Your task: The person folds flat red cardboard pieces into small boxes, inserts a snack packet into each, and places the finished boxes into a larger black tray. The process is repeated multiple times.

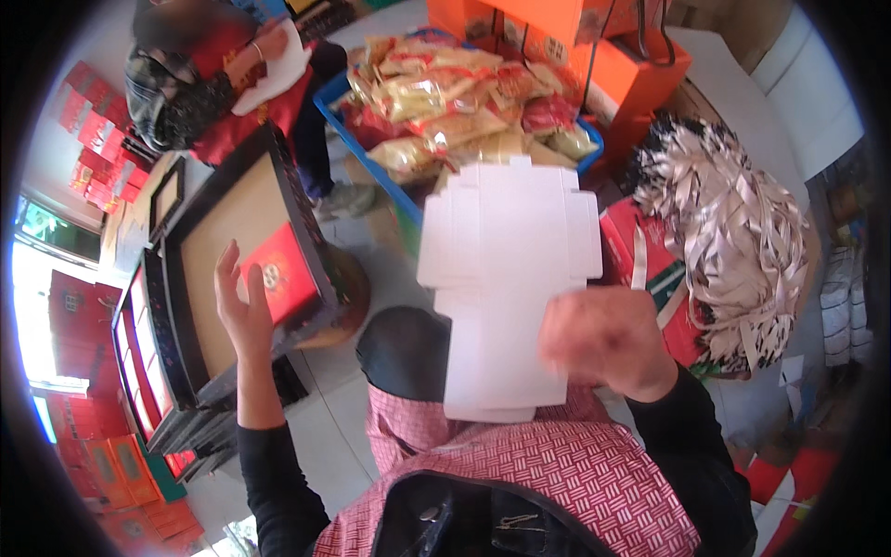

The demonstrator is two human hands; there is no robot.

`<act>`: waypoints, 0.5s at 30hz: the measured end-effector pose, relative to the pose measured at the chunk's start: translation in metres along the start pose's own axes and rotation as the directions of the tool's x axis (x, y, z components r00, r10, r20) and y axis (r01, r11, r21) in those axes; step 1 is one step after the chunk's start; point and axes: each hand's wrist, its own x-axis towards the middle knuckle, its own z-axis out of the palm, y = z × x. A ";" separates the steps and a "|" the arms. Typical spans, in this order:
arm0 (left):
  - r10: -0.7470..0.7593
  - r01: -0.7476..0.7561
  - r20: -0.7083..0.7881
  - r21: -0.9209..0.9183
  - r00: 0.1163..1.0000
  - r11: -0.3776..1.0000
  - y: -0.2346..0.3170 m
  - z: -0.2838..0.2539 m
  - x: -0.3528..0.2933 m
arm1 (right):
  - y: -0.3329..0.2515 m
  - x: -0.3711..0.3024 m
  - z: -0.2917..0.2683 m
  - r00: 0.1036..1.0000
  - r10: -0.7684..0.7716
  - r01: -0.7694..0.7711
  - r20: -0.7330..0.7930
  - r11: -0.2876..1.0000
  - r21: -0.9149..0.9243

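A flat, unfolded white carton [506, 278] with tabs and flaps along its edges is spread out in front of me, above my lap. My right hand [608, 339] is closed at its right edge; the fingertips are hidden and a little blurred. Off to the left, my left hand [246, 306] is raised with the thumb and fingers apart, holding nothing. Just beside it a red box [283, 274] with a round emblem lies in the corner of a black-rimmed tray [227, 218]. Whether the left hand touches this box I cannot tell.
Ahead, a blue crate [334, 116] is heaped with wrapped packets [445, 93]. Orange gift bags [631, 79] stand behind it. A big bundle of beige ribbons [733, 241] lies at right, by red packaging [687, 325]. Another person [186, 84] sits far left, holding something white.
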 end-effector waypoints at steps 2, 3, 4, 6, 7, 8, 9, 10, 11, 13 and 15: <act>0.100 -0.092 0.148 -0.061 0.984 0.994 0.048 0.007 -0.036 | -0.015 0.014 0.017 0.899 -0.367 0.256 0.239 0.883 0.394; 0.148 -0.130 0.208 -0.097 0.967 0.987 0.064 0.011 -0.056 | -0.016 0.020 0.027 0.795 -0.518 0.250 0.317 0.755 0.606; 0.269 -0.240 0.273 -0.137 0.924 0.961 0.078 0.015 -0.074 | -0.016 0.014 0.031 0.774 -0.513 0.205 0.371 0.758 0.619; 0.374 -0.301 0.354 -0.244 0.857 0.922 0.094 0.025 -0.101 | -0.013 0.003 0.039 0.748 -0.522 0.176 0.410 0.751 0.636; 0.355 -0.249 0.390 -0.296 0.850 0.922 0.097 0.027 -0.117 | -0.010 0.003 0.033 0.770 -0.492 0.149 0.407 0.758 0.634; 0.323 -0.208 0.390 -0.308 0.863 0.928 0.099 0.030 -0.130 | -0.007 0.000 0.029 0.796 -0.457 0.128 0.396 0.767 0.628; 0.284 -0.162 0.398 -0.314 0.872 0.936 0.101 0.028 -0.141 | 0.003 -0.016 0.025 0.877 -0.358 0.280 0.320 0.923 0.265; 0.246 -0.115 0.406 -0.320 0.880 0.940 0.102 0.024 -0.152 | 0.010 -0.034 0.022 0.943 -0.237 0.298 0.233 0.913 -0.279; 0.189 -0.056 0.419 -0.310 0.888 0.949 0.101 0.018 -0.160 | 0.017 -0.051 0.019 0.983 -0.114 0.179 0.141 0.739 -0.650; 0.103 0.032 0.419 -0.302 0.902 0.953 0.100 0.014 -0.169 | 0.042 -0.073 0.017 0.965 0.118 0.142 0.233 0.512 -0.847; 0.053 0.077 0.413 -0.294 0.909 0.953 0.100 0.009 -0.175 | 0.065 -0.093 0.028 0.972 0.104 0.173 0.212 0.295 -0.940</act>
